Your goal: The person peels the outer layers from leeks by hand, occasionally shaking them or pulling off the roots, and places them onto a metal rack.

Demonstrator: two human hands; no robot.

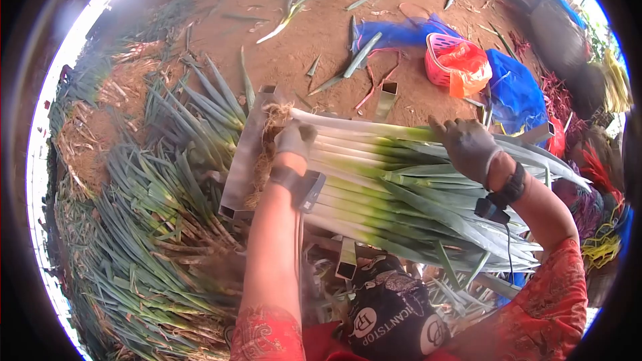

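A row of leeks (354,180) lies side by side, white stems and tangled roots (264,154) to the left, green leaves to the right. My left hand (296,139), in a grey glove, is closed at the white root end of the row's far edge. The outermost leek (361,124) runs from there to my right hand (468,149), also gloved, whose fingers curl round its green part. Both palms and part of the fingers are hidden. Under the roots is a metal frame (237,174) with a flat left side.
A large heap of leeks (154,241) covers the ground at left. Beyond the frame are a pink basket (438,67) with an orange bag (467,70), blue netting (515,90) and loose leaves on brown soil. Square metal tube ends (386,97) stick out around the row.
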